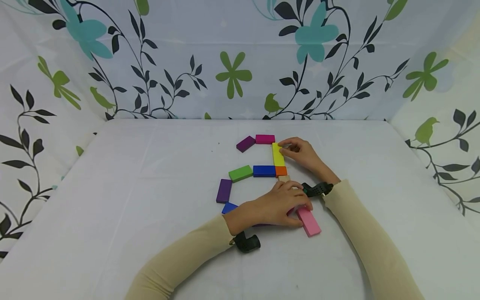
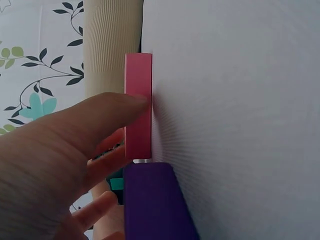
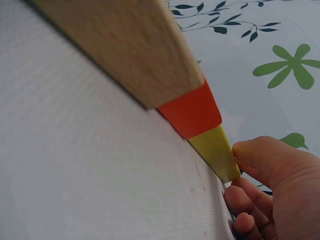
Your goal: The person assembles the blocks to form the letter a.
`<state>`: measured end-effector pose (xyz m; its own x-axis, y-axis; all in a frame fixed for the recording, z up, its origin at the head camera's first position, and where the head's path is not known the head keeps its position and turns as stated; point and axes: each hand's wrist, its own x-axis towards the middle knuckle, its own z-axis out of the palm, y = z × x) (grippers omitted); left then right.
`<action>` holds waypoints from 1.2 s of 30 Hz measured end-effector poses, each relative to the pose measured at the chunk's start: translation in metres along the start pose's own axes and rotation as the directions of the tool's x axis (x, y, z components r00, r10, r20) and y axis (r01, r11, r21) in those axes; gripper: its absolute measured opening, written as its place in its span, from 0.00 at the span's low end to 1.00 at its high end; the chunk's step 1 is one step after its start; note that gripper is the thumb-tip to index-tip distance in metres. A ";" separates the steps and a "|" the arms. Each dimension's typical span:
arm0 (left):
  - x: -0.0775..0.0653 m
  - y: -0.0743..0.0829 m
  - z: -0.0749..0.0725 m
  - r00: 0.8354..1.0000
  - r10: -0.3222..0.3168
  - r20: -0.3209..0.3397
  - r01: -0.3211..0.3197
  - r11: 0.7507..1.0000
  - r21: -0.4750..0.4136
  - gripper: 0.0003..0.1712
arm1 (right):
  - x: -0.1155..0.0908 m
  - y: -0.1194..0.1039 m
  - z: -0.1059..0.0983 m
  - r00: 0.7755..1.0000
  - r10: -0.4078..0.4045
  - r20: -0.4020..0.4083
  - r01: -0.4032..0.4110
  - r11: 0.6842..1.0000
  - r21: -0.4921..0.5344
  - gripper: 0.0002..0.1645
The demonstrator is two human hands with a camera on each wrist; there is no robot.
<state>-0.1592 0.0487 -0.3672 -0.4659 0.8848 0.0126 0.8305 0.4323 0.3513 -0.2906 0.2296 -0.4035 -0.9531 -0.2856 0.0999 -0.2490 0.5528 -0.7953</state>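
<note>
My left hand [image 1: 279, 204] pinches a pink block [image 1: 309, 221] between thumb and fingers at the near end of a row of coloured blocks. In the left wrist view the thumb lies across the pink block [image 2: 138, 115], and a purple block [image 2: 155, 200] stands close to its end. My right hand [image 1: 301, 156] pinches the far end of a yellow block [image 1: 278, 155]. In the right wrist view, the yellow block [image 3: 216, 154] touches an orange block [image 3: 192, 112], which meets a plain wooden block [image 3: 135, 45]. My left hand covers some of the blocks.
A magenta block [image 1: 265, 139] and a dark purple block [image 1: 246, 143] lie at the far end. Green [image 1: 241, 173], blue [image 1: 264, 171], purple [image 1: 224, 191] and another blue block [image 1: 229, 207] curve leftward. A white cloth covers the table [image 1: 168, 166]; patterned cloth [image 1: 232, 41] hangs behind.
</note>
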 end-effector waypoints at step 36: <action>-0.006 -0.002 -0.005 0.999 -0.042 -0.008 0.042 0.998 0.047 0.20 | 0.001 0.002 -0.002 1.000 0.017 0.004 -0.017 1.000 0.001 0.21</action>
<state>-0.1598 0.0418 -0.3636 -0.5026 0.8645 0.0059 0.8236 0.4767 0.3073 -0.2922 0.2317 -0.4035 -0.9566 -0.2793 0.0835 -0.2323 0.5572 -0.7972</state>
